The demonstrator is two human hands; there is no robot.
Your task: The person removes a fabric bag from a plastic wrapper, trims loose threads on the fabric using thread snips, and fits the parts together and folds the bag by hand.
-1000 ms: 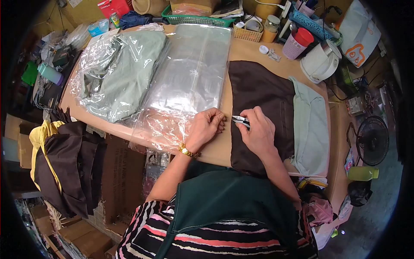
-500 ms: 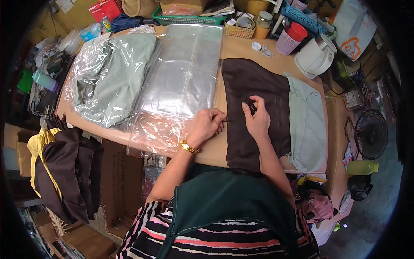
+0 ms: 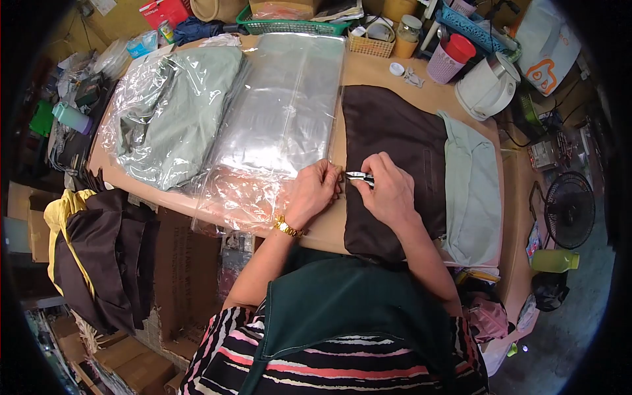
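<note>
Right hand [image 3: 390, 192]: moved since the earlier frame, from over the mid-panel to the cloth's left edge; tool brought round into view. Left hand [image 3: 313, 194] much where it was.
Apron [image 3: 355, 303]: dark green, nearest, below the table edge.
Gold watch [image 3: 288, 227]: on left wrist.
Right grip: narrow, closed round small snips [image 3: 361, 178]. Blade gap too fine to tell.
Left grip: thumb and forefinger pinched together beside the cloth edge; cannot tell what, if anything, lies between.
Snips to fingertips: long axis roughly crosswise, tips leftward, just beside the left fingertips. Contact uncertain. Left hand nearer the tips, right hand behind them.
Dark cloth [image 3: 401, 125]: flat on the tan table [image 3: 332, 227], under the right hand; left edge runs away from the body, across the snips' line.
Pale green cloth [image 3: 472, 191]: along its right side.
Clear plastic [image 3: 283, 105]: flat, left of the dark cloth; bagged green garment [image 3: 197, 92] beyond, further left.
Kettle [image 3: 484, 87]: far right.
Green basket [image 3: 296, 27]: far edge.
</note>
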